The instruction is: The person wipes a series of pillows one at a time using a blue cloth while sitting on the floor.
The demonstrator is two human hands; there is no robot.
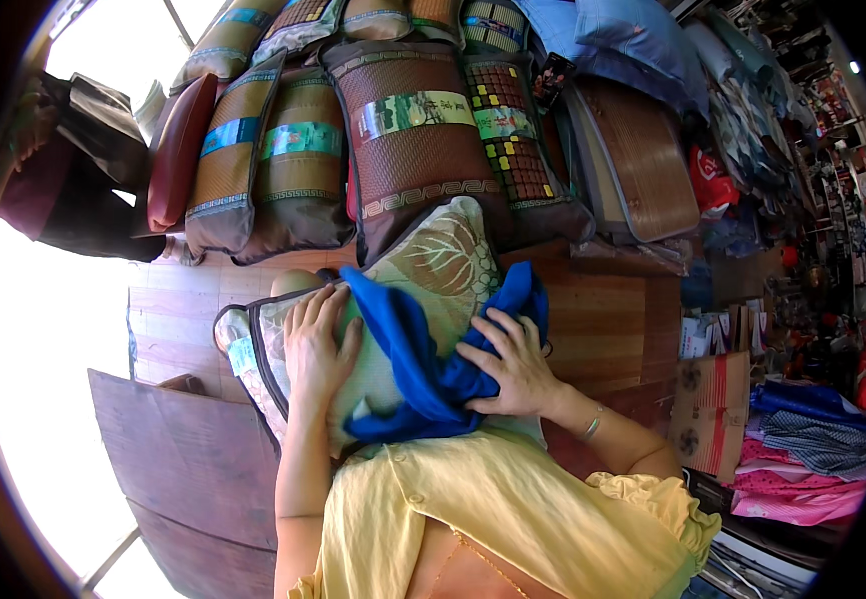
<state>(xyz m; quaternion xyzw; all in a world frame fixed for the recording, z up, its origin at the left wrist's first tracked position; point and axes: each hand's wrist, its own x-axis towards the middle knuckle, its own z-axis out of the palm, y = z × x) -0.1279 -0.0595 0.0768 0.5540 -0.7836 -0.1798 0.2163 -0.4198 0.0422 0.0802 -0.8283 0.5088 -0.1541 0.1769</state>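
Observation:
A pale green pillow (418,303) with a brown leaf pattern and dark piping lies across my lap. A bunched blue cloth (403,337) is draped over it in a loop and looks slightly blurred. Flat on the pillow's left part rests my left hand (321,337), thumb apart and nothing seen in its grasp. My right hand (512,367) has its fingers curled over the right bunch of the cloth, with the thumb below. Along the pillow's left edge shows another patterned pillow (232,333) in a clear cover with a blue label.
Packaged woven pillows (418,165) stand in rows ahead of me, beside a red cushion (182,153). Folded brown mats (639,157) lie at the right, below blue pillows (635,37). A cardboard box (710,415) and folded fabrics (807,464) are right. A dark board (186,457) leans left.

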